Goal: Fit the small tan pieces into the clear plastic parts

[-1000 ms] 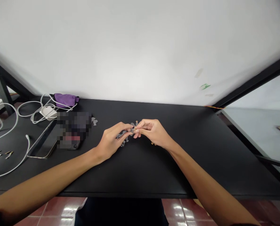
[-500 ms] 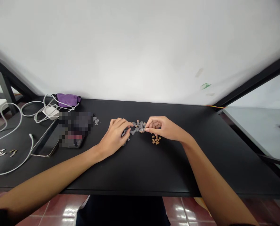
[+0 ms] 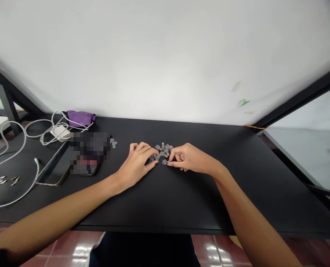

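Observation:
A small heap of tiny clear-grey pieces (image 3: 162, 150) lies in the middle of the black table (image 3: 165, 200). My left hand (image 3: 138, 163) rests on the table at the heap's left edge, fingers curled, fingertips among the pieces. My right hand (image 3: 188, 158) lies just right of it, thumb and forefinger pinched on one small grey piece (image 3: 165, 162) at the heap's near side. A few small tan bits (image 3: 183, 170) peek out under my right hand. What the left fingers hold, if anything, is too small to name.
At the left lie a phone (image 3: 55, 168), a blurred dark object (image 3: 88, 152), a white charger with cables (image 3: 57, 132), a purple pouch (image 3: 80, 118) and some small metal tips (image 3: 5, 180). Two more clear pieces (image 3: 113, 142) sit beside the blurred object. A white wall stands behind.
My right hand has come down and left, from above the tan bits onto the near side of the heap, covering most of the tan bits. My left hand has lowered onto the table.

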Motion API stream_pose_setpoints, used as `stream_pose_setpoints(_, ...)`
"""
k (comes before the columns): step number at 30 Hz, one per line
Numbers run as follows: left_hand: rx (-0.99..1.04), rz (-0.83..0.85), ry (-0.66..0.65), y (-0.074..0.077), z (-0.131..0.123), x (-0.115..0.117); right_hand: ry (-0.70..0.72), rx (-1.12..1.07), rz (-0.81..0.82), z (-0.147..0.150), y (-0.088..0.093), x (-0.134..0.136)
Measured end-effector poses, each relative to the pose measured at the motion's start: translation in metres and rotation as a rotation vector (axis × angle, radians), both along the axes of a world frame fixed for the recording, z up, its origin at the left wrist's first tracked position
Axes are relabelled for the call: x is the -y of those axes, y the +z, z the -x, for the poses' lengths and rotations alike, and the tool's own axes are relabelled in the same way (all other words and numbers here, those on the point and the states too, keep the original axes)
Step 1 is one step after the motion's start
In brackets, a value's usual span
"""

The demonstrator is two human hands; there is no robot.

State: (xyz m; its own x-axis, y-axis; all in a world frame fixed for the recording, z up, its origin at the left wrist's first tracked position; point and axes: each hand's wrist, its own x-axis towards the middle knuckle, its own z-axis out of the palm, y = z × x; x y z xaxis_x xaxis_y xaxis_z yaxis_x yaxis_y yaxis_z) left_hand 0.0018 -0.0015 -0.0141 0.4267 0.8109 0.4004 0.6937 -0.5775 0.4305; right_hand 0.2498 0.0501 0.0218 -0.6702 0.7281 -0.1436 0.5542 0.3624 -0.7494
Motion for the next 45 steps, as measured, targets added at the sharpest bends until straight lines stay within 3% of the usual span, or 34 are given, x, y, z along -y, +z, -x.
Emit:
stream_pose_setpoints(13,0.063,0.021,-0.017,-0.0057,0.0008,-0.0029,-0.01,0.114,-0.199,0.0047,-0.0011,0.0002)
stream_pose_setpoints(21,-0.032,0.015,-0.054,0.0008,-0.0005,0.0011,-0.02,0.125,-0.179,0.006,0.0032,0.0015)
stream_pose_setpoints(45,-0.091,-0.031,-0.105,0.0017,-0.0018,0.0057,-0.019,0.17,-0.244,0.0051,0.0033,-0.0002)
